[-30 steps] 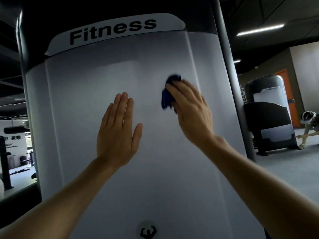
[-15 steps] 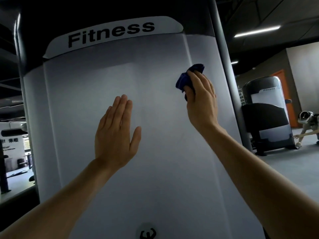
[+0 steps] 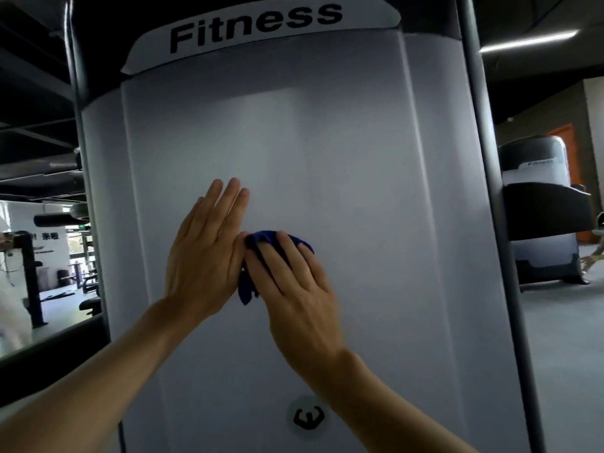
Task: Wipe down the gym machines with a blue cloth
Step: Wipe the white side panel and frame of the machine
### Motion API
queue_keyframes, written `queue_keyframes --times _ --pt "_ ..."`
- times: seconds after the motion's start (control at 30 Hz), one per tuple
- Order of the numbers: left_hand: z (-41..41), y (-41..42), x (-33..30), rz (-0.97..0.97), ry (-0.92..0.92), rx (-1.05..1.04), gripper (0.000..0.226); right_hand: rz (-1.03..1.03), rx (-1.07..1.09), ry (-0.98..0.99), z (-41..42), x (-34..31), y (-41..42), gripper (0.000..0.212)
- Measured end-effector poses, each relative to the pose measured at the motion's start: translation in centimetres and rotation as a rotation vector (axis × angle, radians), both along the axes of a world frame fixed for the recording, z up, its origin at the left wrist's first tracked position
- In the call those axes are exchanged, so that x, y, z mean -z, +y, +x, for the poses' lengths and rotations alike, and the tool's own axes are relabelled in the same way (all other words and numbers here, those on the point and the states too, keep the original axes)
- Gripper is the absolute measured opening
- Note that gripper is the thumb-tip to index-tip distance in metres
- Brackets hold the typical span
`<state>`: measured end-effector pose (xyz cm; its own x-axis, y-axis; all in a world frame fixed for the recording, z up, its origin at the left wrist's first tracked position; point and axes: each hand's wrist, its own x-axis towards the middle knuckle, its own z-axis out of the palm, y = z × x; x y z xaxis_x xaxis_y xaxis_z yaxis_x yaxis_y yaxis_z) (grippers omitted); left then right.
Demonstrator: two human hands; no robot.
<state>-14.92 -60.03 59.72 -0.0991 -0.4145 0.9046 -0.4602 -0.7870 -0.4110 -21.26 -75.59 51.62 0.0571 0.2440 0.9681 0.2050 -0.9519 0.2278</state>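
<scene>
A tall grey-white shroud of a gym machine (image 3: 343,165) fills the view, with a "Fitness" label across its top. My left hand (image 3: 206,253) lies flat and open against the panel, fingers together and pointing up. My right hand (image 3: 294,289) presses a crumpled blue cloth (image 3: 258,246) onto the panel just right of the left hand. The cloth touches the left hand's thumb side and is mostly hidden under my right fingers.
A dark metal post (image 3: 480,158) runs down the machine's right edge. A second grey machine (image 3: 539,204) with a black cover stands on the grey floor at the far right. To the left, a black upright (image 3: 32,282) and more equipment stand in a bright room.
My right hand has swept the blue cloth down and left from the panel's upper right edge until it meets my left hand. The left hand stays flat on the panel.
</scene>
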Motion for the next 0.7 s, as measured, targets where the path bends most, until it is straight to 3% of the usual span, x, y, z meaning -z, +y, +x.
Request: queue_keyframes --times 0.1,0.2,0.33,0.4,0.5,0.57,0.63,0.7 --pt "-0.1 -0.4 0.2 -0.01 -0.007 -0.025 0.059 0.004 -0.028 -0.057 -1.1 0.0 -5.5 0.048" --pt "-0.3 -1.3 0.5 -0.061 0.003 -0.008 0.06 0.362 0.03 -0.117 -2.5 0.1 -9.9 0.053" --pt "-0.6 -1.7 0.5 -0.116 0.034 0.029 0.058 0.74 0.01 -0.231 -1.7 -1.4 -6.0 0.052" --pt "-0.8 -1.6 0.4 -0.106 0.049 0.02 0.058 0.614 -0.038 -0.238 -0.8 -2.4 -3.1 0.057" --pt "-1.0 -1.4 0.3 -0.073 0.038 -0.017 0.06 0.12 -0.021 -0.102 -0.5 -3.0 -1.4 0.052" --pt "-0.9 -1.4 0.4 -0.074 0.043 -0.027 0.061 -0.083 0.024 -0.059 -1.0 -4.0 -4.3 0.05" --pt "-1.0 -1.6 0.4 -0.096 0.053 -0.021 0.061 -0.026 0.02 -0.077 -1.7 -4.4 -8.5 0.047" --pt "-1.3 -1.8 0.4 -0.116 0.055 -0.014 0.061 0.213 0.029 -0.13 -2.6 -4.4 -12.8 0.048"
